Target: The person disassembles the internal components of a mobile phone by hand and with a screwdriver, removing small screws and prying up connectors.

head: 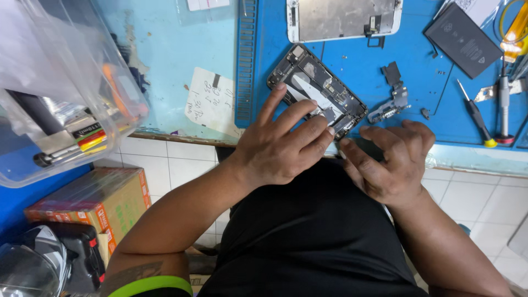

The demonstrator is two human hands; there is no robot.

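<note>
Left hand [278,144] lies flat, fingers spread, on the near end of an opened phone body [317,97]; fingertips press on its dark metal chassis. Right hand [391,162] is curled just beside it, fingers bent inward; whether it pinches anything cannot be told. Phone body: rectangular, tilted, grey-black inner plates, one pale strip along the middle, resting on a blue ribbed mat [352,60] at the counter [159,66] edge.

Beyond the left hand's fingertips: detached screen panel [344,17], white rim, dull silver backing. Beyond the right hand: small grey connector part [391,99], flat black rectangular battery [463,39], screwdriver [477,120] with yellow end, second driver [504,107] with metal shaft and red base.

Left of the left hand: pale paper note [212,102] with handwriting, stuck on worn light-blue counter surface. Further left: clear plastic bin [60,93] holding tools. Below it, on the tiled floor: cardboard box [96,201], orange-green printed sides.
</note>
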